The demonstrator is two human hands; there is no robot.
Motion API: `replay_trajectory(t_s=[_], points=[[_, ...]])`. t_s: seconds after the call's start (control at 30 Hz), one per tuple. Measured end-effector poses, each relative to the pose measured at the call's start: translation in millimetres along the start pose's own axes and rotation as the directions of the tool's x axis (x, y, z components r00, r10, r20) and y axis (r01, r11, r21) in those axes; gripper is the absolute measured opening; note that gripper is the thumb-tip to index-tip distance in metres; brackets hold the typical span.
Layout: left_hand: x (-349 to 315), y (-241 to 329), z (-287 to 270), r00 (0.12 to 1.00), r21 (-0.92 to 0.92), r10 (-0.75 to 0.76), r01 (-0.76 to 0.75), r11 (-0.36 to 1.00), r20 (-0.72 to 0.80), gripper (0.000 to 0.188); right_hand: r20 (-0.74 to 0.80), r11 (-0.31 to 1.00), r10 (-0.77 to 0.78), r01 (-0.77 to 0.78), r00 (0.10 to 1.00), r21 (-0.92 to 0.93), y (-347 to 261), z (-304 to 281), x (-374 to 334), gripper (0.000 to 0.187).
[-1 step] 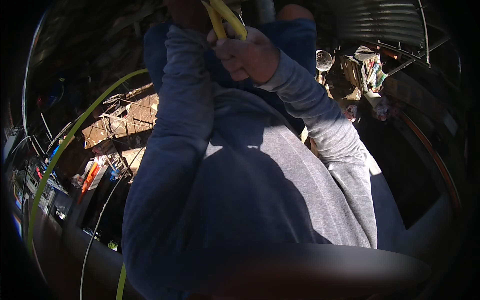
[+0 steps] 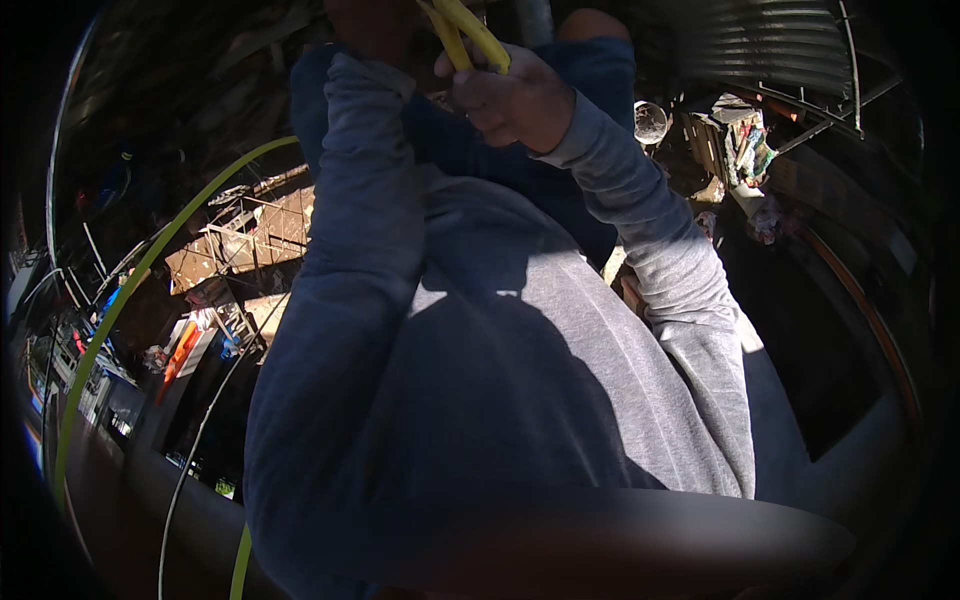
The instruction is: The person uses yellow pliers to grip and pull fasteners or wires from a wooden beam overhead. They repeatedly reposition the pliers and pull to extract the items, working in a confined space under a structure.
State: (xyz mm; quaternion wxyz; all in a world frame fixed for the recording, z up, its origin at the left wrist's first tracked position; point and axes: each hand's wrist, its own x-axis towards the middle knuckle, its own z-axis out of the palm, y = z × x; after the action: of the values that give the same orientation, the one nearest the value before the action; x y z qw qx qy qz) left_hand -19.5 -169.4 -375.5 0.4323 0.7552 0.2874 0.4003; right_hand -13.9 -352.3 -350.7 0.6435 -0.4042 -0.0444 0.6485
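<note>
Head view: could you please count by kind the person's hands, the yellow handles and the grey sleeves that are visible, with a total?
Left hand and right hand: 2
Left yellow handle and right yellow handle: 2
Left sleeve and right sleeve: 2
Total: 6

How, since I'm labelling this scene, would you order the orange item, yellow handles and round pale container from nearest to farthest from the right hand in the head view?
1. Yellow handles: nearest, in the right hand.
2. Round pale container: next, to the hand's right.
3. Orange item: farthest, toward the view's lower left.
</note>
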Motion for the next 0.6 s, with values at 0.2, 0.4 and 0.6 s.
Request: replay_trajectory(t_s=[0.2, 0.4, 0.6], points=[[18.5, -26.4, -52.1, 0.872, 0.504, 0.355, -0.486, 0.714, 0.337, 0.014, 0.261, 0.286, -0.520, 0.453, 0.813, -0.844, -32.3, -59.0, 4.5, 0.023], [33.3, -1.7, -62.1, 0.806, 0.452, 0.380, -0.576, 0.681, 0.454, 0.010, 0.340, -0.157, -0.543, 0.305, 0.768, -0.939, -79.0, -103.1, 28.9, 0.025], [26.8, 7.0, -71.7, 0.864, 0.370, 0.309, -0.459, 0.808, 0.396, 0.009, 0.082, 0.016, -0.573, 0.112, 0.815, -0.994, -23.3, -78.5, 37.1, 0.034]])
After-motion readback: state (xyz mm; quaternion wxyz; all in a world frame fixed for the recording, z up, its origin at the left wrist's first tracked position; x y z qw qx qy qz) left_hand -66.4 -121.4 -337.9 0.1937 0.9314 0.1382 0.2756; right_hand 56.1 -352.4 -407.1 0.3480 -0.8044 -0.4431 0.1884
